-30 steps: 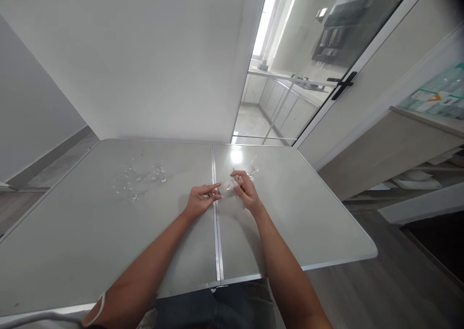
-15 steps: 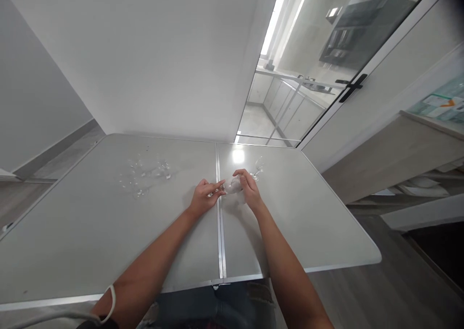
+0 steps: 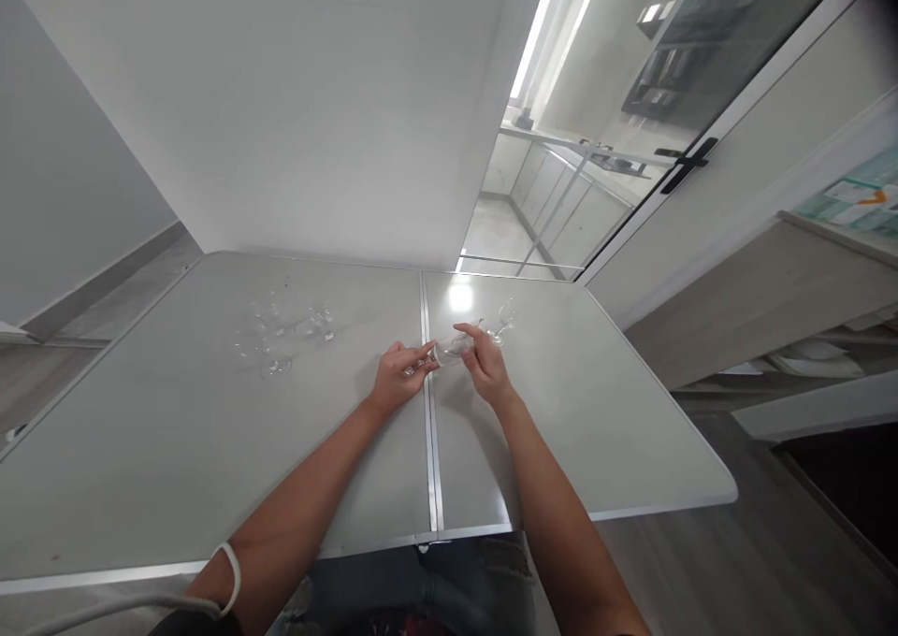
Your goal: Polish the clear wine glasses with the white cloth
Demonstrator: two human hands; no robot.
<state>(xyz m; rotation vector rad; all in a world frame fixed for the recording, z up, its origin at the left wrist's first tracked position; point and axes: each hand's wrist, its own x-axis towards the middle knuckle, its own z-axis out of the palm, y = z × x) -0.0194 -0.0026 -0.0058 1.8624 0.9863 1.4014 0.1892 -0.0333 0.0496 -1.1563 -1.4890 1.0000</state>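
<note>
A clear stemmed glass (image 3: 453, 348) lies on its side between my hands, just right of the table's metal seam. My left hand (image 3: 399, 374) is closed in a pinch on its narrow left end, index finger and thumb stretched toward the right. Over the wider right end curls my right hand (image 3: 485, 365), index finger above it and thumb below. The hand covers part of that end. Just beyond my right hand, another clear glass piece (image 3: 505, 316) rests on the table; its outline is faint.
Several transparent glass pieces (image 3: 277, 365) lie on the left half of the pale table (image 3: 175, 458). A metal seam (image 3: 431, 449) runs across the table from front to back. Behind it rise a white wall (image 3: 315, 131) and a glazed door. A white cable (image 3: 126, 603) loops round my left forearm.
My right hand has loosened and shifted slightly right along the glass, its index finger straighter. The left hand keeps its pinch. The whole view has moved a little.
</note>
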